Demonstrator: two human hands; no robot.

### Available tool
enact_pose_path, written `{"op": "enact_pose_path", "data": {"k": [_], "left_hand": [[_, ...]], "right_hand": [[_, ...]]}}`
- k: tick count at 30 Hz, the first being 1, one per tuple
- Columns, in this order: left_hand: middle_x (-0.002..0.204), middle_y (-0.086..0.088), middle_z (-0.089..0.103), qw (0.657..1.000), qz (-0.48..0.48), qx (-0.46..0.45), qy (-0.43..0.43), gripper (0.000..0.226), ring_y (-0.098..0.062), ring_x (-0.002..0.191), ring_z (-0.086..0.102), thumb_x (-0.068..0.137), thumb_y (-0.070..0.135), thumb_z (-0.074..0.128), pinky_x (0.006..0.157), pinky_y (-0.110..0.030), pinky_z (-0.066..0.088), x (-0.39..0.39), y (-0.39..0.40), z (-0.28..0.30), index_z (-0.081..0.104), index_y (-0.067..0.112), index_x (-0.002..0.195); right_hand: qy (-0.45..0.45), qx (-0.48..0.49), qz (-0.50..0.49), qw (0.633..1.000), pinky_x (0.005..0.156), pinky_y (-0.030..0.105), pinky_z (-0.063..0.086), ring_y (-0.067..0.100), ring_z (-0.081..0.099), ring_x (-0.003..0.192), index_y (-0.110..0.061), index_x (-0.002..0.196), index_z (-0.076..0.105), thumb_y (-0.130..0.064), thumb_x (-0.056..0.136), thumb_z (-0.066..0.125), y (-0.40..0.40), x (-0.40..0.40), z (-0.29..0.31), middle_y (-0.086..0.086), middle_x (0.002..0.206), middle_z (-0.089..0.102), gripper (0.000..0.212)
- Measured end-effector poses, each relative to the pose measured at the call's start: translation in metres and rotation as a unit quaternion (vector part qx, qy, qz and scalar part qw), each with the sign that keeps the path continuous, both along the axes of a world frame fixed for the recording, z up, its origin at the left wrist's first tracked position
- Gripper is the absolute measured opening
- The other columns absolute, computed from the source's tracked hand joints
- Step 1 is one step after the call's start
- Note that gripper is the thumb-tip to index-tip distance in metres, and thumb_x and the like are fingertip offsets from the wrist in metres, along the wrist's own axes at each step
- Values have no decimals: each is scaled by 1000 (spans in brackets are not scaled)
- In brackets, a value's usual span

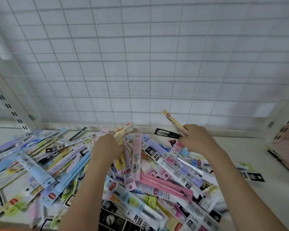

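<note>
Yellow packs [174, 123] are gripped by the right hand [198, 139], while the left hand [105, 145] grips cream packs [123, 131], both stretched forward.

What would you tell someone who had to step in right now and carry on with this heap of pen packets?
Left hand grips a few pale yellow packets at the heap's far edge.
Right hand holds a yellow bundle raised above the white shelf, pointing toward the wire grid. A black packet lies by its fingers; I cannot tell whether it is held.
The heap of mixed pen packets covers the shelf's left and middle.
Done: some yellow ones gathered, it seems.
Left: most of the heap lies mixed, so probably keep pulling out matching packets.
</note>
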State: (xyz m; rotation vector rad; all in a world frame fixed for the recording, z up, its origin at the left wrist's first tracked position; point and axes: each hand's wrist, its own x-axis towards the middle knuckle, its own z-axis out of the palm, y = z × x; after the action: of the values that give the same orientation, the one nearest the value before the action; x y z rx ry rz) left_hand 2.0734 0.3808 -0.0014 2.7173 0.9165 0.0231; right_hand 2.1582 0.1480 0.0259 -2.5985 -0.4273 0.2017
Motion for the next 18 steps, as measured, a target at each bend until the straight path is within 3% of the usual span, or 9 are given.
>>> {"op": "enact_pose_path", "data": {"k": [6, 12, 15, 18], "left_hand": [[66, -9, 54, 998, 14, -43, -46, 32, -18, 54, 44, 88, 22, 53, 50, -24, 35, -9, -8, 10, 41, 9, 61], [54, -2, 44, 986, 25, -86, -144, 35, -14, 47, 42, 92, 13, 43, 43, -23, 30, -28, -23, 31, 38, 13, 58], [56, -4, 54, 965, 45, -165, -198, 30, -12, 44, 48, 95, 14, 39, 34, -18, 34, -39, -33, 42, 41, 13, 65], [70, -5, 64, 948, 61, -204, -235, 26, -17, 57, 53, 95, 21, 41, 52, -24, 40, -48, -38, 47, 49, 10, 73]], "right_hand": [[-1, 30, 7, 1000, 46, 24, 33, 16, 43, 48, -16, 61, 42, -19, 91, 47, -12, -9, -1, 0, 57, 45, 31], [8, 74, 39, 996, 47, 22, 35, 11, 45, 47, -19, 63, 45, -43, 88, 57, -19, -17, -3, -8, 51, 47, 37], [-2, 73, 61, 995, 49, 24, 35, 11, 47, 52, -20, 75, 46, -32, 85, 64, -17, -21, -3, -7, 63, 50, 23], [-4, 85, 76, 993, 52, 27, 39, 13, 48, 57, -19, 101, 43, -26, 89, 59, -13, -25, -4, -3, 74, 50, 22]]}}
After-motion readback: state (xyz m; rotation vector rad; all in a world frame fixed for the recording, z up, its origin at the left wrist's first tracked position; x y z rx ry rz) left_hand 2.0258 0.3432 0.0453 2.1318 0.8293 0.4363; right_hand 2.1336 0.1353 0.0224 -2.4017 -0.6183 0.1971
